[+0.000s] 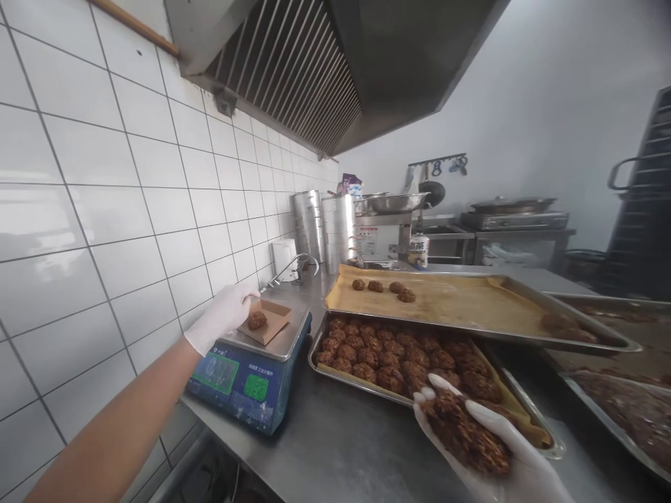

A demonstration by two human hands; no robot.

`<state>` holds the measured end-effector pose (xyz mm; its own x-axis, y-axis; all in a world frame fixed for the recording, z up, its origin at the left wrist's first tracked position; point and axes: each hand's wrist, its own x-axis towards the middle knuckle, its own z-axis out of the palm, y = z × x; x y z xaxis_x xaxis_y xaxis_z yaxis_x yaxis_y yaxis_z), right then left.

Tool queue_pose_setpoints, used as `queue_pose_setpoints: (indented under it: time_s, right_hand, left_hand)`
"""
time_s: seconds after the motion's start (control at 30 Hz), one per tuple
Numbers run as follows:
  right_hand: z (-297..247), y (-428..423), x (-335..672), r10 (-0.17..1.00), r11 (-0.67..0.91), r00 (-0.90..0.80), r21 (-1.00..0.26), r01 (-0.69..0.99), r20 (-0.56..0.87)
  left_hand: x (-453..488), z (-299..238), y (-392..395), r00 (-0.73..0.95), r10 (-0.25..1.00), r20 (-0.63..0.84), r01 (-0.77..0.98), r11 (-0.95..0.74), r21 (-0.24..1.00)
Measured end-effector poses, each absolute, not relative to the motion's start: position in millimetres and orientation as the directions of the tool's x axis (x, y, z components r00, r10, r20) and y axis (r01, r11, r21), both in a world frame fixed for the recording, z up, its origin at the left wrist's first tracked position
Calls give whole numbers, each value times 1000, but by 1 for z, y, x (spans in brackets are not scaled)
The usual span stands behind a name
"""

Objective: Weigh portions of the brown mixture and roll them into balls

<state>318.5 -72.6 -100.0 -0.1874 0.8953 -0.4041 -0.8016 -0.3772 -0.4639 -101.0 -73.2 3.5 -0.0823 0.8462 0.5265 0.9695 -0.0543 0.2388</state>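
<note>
A white-gloved left hand (223, 318) is shown against a small brown cardboard tray (267, 321), grip unclear, with one round brown patty (256, 321) inside, on a blue digital scale (246, 374); a rough brown patty (464, 433) is clasped by the white-gloved right hand (487, 454) above a rectangular steel tray (313, 356)

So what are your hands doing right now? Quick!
Left hand: on the edge of the cardboard tray; can't tell if it's gripping.
Right hand: curled, holding a brown lump.
</note>
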Motion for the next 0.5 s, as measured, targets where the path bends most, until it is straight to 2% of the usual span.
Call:
queue_pose_setpoints:
  time_s: [0.13, 0.23, 0.37, 0.43, 0.5]
  right_hand:
    - [-111, -67, 321, 914, -362, -194, -502, -785, -357]
    - [-115, -67, 321, 900, -387, -198, -502, -774, -388]
    - [-120, -68, 319, 926, -329, -137, -570, -753, -353]
    - [-126, -66, 321, 949, -272, -103, -606, -748, -298]
    - [-133, -61, 326, 953, -272, -124, -600, -753, -276]
  left_hand:
    - [-73, 5, -88, -70, 830, 553, 952, -111, 286]
    - [-23, -11, -104, 20, 799, 601, 897, -280, 342]
    - [68, -59, -121, 257, 720, 644, 678, -610, 411]
    - [109, -83, -123, 309, 683, 662, 581, -686, 438]
    - [139, -101, -119, 276, 678, 681, 523, -700, 486]
